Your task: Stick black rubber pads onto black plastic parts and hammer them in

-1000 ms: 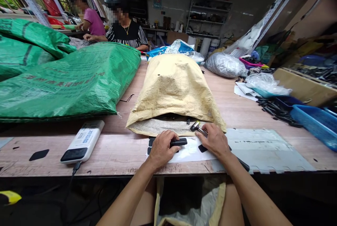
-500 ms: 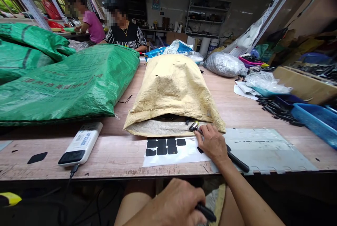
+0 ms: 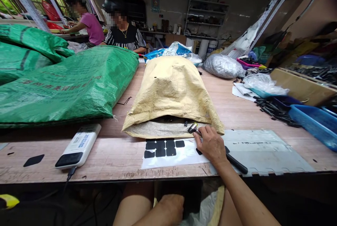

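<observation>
My right hand [image 3: 210, 143] is closed around a small hammer [image 3: 193, 128] by the front lip of a yellow woven sack [image 3: 176, 85]. Its metal head has a yellowish face, and its black handle sticks out behind my wrist. The sack lies on its side, its mouth facing me, with dark pieces just visible inside. Beneath the table edge, my left hand [image 3: 172, 206] is low over my lap, beside another open sack [image 3: 217, 206]. Its fingers are hidden in shadow. A white sheet with black rounded-square stickers [image 3: 160, 148] lies partly under the front of the yellow sack.
Left of the sack are a large green sack [image 3: 65, 85] and a white power bank [image 3: 79, 147] with a cable. At right lie a translucent mat [image 3: 265, 152], black parts [image 3: 276, 111] and a blue tray [image 3: 313, 124]. Two people sit across the table.
My left hand, which was gripping a black rod-like piece, has dropped lower and away from the camera; that piece is out of sight. My right hand stays on the hammer.
</observation>
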The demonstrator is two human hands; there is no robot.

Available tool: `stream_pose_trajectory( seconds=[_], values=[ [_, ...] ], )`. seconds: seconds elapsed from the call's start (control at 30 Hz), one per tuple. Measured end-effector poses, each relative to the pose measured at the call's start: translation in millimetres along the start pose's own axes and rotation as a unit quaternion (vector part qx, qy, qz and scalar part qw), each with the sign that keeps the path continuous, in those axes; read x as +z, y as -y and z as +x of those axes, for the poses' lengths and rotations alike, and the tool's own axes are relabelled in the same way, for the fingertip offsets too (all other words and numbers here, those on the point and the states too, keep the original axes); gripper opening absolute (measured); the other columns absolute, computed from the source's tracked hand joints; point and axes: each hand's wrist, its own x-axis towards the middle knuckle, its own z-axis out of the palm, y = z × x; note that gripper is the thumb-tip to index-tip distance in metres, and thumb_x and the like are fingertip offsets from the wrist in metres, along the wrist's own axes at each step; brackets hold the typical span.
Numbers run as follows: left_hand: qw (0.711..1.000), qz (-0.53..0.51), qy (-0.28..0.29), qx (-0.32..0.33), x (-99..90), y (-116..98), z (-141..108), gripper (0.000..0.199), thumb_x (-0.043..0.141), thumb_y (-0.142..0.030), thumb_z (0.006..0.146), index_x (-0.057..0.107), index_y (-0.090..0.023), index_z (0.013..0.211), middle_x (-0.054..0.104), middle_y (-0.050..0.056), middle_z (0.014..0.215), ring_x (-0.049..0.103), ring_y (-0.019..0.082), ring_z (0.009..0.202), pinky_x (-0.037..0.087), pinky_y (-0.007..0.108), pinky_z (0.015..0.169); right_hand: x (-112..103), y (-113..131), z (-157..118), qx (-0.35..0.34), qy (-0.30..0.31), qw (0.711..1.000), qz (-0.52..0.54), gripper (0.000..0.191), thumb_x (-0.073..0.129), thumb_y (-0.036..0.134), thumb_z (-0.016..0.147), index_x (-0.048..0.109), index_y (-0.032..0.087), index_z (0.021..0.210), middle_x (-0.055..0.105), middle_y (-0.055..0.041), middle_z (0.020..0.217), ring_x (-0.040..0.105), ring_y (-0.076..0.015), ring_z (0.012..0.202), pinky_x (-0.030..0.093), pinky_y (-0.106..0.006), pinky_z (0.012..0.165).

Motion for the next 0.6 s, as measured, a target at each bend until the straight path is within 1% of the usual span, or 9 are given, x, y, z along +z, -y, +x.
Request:
stream_pose_trajectory(
  seconds=[0.07, 0.13, 0.17, 0.23, 0.27, 0.33, 0.37, 0.47, 0.6],
  values=[
    [0.999, 0.040, -0.004, 0.025, -23.7, -14, -18, 0.030, 0.063, -0.030, 0.077, 0.076, -0.021, 0.103, 0.077, 0.014, 0.099, 0.071, 0.034, 0.096, 0.054, 0.043, 0.082, 0, 0, 0, -0.002, -0.001, 1.000, -0.002, 0.019, 0.050, 0.037, 0.097, 0.057, 0.020, 0.089, 0.058, -0.0077, 0.089, 0.049, -0.0236, 0.090, 0.036, -0.033, 0.076],
    [0.996, 0.025, -0.013, 0.088, -61.6, -28, -33, 0.025, 0.063, -0.040, 0.080, 0.078, -0.025, 0.092, 0.077, 0.007, 0.082, 0.071, 0.027, 0.076, 0.052, 0.034, 0.067, 0, 0, 0, -0.003, 0.001, 1.000, -0.003, 0.020, 0.050, 0.037, 0.097, 0.057, 0.020, 0.089, 0.058, -0.0077, 0.089, 0.049, -0.0236, 0.090, 0.036, -0.033, 0.076],
    [0.994, 0.008, -0.035, 0.106, -84.0, -32, -38, 0.026, 0.057, -0.042, 0.085, 0.077, -0.025, 0.088, 0.075, 0.004, 0.075, 0.068, 0.022, 0.068, 0.049, 0.030, 0.061, 0, 0, 0, -0.002, 0.002, 1.000, -0.005, 0.020, 0.049, 0.037, 0.097, 0.057, 0.020, 0.089, 0.058, -0.0076, 0.089, 0.049, -0.0236, 0.091, 0.036, -0.033, 0.076],
    [0.987, 0.010, -0.138, 0.085, -129.3, -33, -39, 0.035, 0.047, -0.039, 0.093, 0.075, -0.023, 0.079, 0.073, 0.003, 0.070, 0.065, 0.019, 0.063, 0.044, 0.027, 0.057, 0, 0, 0, -0.001, 0.001, 1.000, -0.006, 0.020, 0.050, 0.037, 0.097, 0.057, 0.020, 0.089, 0.058, -0.0075, 0.089, 0.049, -0.0235, 0.091, 0.036, -0.033, 0.077],
    [0.973, 0.030, -0.221, 0.054, -150.2, -29, -35, 0.034, 0.046, -0.038, 0.093, 0.075, -0.023, 0.082, 0.074, 0.004, 0.075, 0.066, 0.020, 0.067, 0.044, 0.027, 0.059, 0, 0, 0, -0.001, 0.000, 1.000, -0.007, 0.019, 0.050, 0.036, 0.097, 0.056, 0.020, 0.088, 0.058, -0.0074, 0.089, 0.049, -0.0235, 0.090, 0.036, -0.033, 0.077],
    [0.932, 0.074, -0.355, -0.028, -184.6, -15, -24, 0.032, 0.045, -0.036, 0.095, 0.073, -0.023, 0.103, 0.076, 0.008, 0.091, 0.069, 0.024, 0.080, 0.046, 0.030, 0.065, 0, 1, 0, -0.002, -0.002, 1.000, -0.008, 0.019, 0.050, 0.036, 0.097, 0.056, 0.020, 0.088, 0.058, -0.0072, 0.089, 0.049, -0.0232, 0.090, 0.036, -0.033, 0.077],
    [0.911, 0.100, -0.395, -0.061, -197.5, -7, -17, 0.033, 0.046, -0.034, 0.095, 0.070, -0.024, 0.114, 0.076, 0.010, 0.098, 0.069, 0.026, 0.087, 0.047, 0.032, 0.069, 0, 1, 0, -0.002, -0.001, 1.000, -0.007, 0.020, 0.050, 0.036, 0.097, 0.057, 0.020, 0.088, 0.058, -0.0071, 0.089, 0.050, -0.0231, 0.091, 0.036, -0.033, 0.077],
    [0.877, 0.159, -0.434, -0.134, -221.0, 15, 0, 0.041, 0.047, -0.030, 0.094, 0.059, -0.027, 0.133, 0.074, 0.012, 0.108, 0.069, 0.031, 0.097, 0.049, 0.038, 0.077, 1, 1, 0, -0.002, 0.000, 1.000, -0.002, 0.020, 0.050, 0.037, 0.098, 0.058, 0.020, 0.089, 0.058, -0.0066, 0.090, 0.050, -0.0227, 0.092, 0.036, -0.033, 0.078],
    [0.871, 0.180, -0.428, -0.159, -229.7, 26, 10, 0.037, 0.054, -0.027, 0.091, 0.064, -0.028, 0.127, 0.074, 0.011, 0.107, 0.069, 0.031, 0.100, 0.051, 0.039, 0.081, 2, 0, -1, 0.002, -0.006, 1.000, -0.001, 0.021, 0.051, 0.038, 0.097, 0.059, 0.020, 0.090, 0.058, -0.0063, 0.090, 0.051, -0.0227, 0.094, 0.035, -0.032, 0.077]
  ],
)
